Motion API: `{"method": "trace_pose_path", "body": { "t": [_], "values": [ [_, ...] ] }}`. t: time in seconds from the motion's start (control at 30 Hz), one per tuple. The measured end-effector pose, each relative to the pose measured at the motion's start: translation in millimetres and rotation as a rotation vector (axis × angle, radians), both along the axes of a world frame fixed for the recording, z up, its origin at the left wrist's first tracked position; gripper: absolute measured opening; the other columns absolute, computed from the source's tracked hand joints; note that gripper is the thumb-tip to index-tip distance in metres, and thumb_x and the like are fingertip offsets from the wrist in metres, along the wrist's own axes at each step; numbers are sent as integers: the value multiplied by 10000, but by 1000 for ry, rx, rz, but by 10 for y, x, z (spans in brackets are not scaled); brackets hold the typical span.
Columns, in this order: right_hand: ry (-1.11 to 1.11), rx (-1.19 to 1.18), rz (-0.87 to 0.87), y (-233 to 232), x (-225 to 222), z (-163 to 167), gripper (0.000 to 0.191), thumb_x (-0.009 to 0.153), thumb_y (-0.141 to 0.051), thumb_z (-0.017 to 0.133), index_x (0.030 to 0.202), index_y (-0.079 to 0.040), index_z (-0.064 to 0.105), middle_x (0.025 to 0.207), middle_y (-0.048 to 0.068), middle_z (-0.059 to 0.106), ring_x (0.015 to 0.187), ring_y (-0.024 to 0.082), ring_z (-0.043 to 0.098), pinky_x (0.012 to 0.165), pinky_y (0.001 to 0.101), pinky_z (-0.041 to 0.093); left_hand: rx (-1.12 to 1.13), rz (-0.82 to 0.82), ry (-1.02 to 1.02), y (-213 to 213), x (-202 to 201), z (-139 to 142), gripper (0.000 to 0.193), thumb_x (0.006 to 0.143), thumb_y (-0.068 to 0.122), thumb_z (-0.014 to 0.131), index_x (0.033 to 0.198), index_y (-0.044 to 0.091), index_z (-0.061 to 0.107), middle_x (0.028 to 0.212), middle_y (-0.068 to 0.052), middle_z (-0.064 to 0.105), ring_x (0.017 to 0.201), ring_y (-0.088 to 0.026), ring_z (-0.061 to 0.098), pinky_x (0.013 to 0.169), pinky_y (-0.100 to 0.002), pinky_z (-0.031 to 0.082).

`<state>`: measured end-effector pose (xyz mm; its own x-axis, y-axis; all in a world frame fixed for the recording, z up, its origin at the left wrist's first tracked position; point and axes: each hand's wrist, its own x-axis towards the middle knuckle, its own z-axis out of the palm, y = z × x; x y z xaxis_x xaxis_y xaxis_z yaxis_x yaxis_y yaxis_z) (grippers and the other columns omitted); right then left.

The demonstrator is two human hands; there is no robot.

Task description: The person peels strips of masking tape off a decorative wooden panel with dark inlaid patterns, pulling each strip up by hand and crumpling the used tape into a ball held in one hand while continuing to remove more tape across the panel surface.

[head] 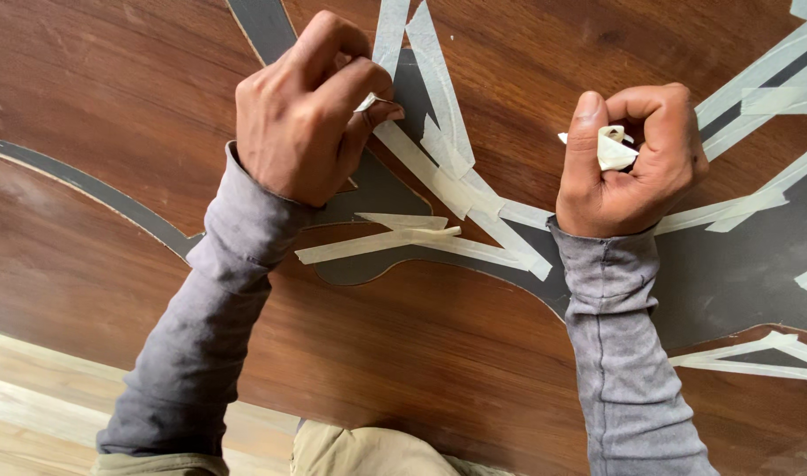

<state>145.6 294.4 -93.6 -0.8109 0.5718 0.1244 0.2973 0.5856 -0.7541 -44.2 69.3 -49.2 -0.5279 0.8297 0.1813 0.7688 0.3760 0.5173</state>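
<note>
My left hand (302,110) pinches the end of a strip of pale masking tape (421,163) that lies stuck on a dark brown wooden panel (113,88). The fingers are closed on the tape's end near the top middle. My right hand (633,159) is curled around a crumpled wad of the same pale tape (613,148), held just above the panel at the right. Both arms wear grey long sleeves. More tape strips (403,238) cross a dark grey curved inlay (729,273) between the two hands.
Further tape strips (765,75) run along the grey inlay at the upper right, with others (756,357) at the lower right. A light wooden floor (33,405) shows at the lower left below the panel's edge. My khaki-clad knees (359,449) sit at the bottom.
</note>
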Motion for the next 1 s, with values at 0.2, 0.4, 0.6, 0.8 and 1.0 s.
{"method": "trace_pose_path", "body": {
  "t": [0.2, 0.4, 0.6, 0.8, 1.0],
  "values": [
    [25, 19, 17, 13, -19, -26, 291, 1152, -136, 731, 953, -25, 551, 836, 42, 536, 700, 132, 504, 652, 279, 407, 42, -20, 28, -42, -8, -14, 183, 973, 118, 798, 942, 27, 642, 1097, -47, 636, 920, -230, 656, 731, -345, 537],
    [8, 32, 14, 0, 1, -14, 297, 1155, -149, 728, 956, -22, 548, 840, 37, 543, 696, 124, 510, 649, 277, 402, 134, -19, 3, -44, -50, -110, 139, 984, 85, 763, 974, 39, 633, 1022, -52, 661, 929, -235, 640, 808, -352, 549],
    [29, 24, 20, 12, -24, -23, 285, 1140, -150, 716, 949, -20, 548, 839, 42, 538, 694, 128, 511, 635, 279, 402, 104, -13, 22, -79, -56, -128, 140, 988, 80, 776, 987, 45, 640, 947, -52, 658, 903, -249, 628, 777, -358, 526],
    [-10, 23, 5, -5, -1, -4, 310, 1155, -155, 726, 949, -14, 542, 834, 44, 528, 694, 135, 499, 618, 280, 361, 133, -21, 29, -28, -119, -139, 121, 998, 64, 761, 999, 41, 642, 909, -45, 667, 853, -235, 634, 786, -374, 510],
    [10, 37, 13, 0, -22, 3, 295, 1140, -149, 722, 942, -17, 547, 825, 44, 536, 684, 133, 504, 633, 284, 389, 166, 20, 111, 14, -193, -123, 60, 1084, 105, 663, 1063, 54, 688, 801, -33, 643, 736, -221, 632, 738, -387, 493]
  ]
}}
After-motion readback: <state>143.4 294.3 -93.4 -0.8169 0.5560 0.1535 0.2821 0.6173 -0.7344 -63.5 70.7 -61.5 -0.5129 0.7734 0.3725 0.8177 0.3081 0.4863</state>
